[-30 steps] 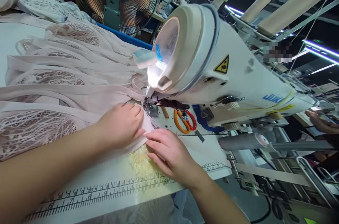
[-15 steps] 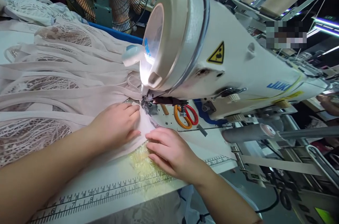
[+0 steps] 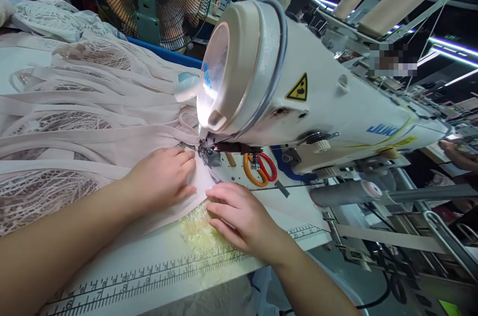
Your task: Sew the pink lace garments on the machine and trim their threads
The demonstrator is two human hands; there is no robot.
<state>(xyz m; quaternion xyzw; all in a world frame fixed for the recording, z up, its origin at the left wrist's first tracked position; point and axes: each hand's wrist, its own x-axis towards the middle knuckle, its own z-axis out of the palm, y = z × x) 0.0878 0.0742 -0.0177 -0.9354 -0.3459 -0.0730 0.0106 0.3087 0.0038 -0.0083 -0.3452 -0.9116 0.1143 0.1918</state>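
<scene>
Pale pink fabric lies under the presser foot of a white sewing machine. My left hand rests flat on this fabric just left of the foot, its fingers stretched and thumb out to the side. At the fabric's right edge is my right hand, fingers somewhat spread and fingertips touching the edge; its thumb is hidden. Under that hand, yellowed clear tape covers part of the table. The needle itself is too small to make out.
Pink garments with lace spread across the table's left side. Orange-and-red-handled scissors lie behind the foot, under the machine arm. A printed ruler runs along the front edge. A fan stands at the back; a grey roller sits right.
The view has shifted slightly, so the machine head appears a little lower and further left. Both hands keep nearly the same place on the fabric.
</scene>
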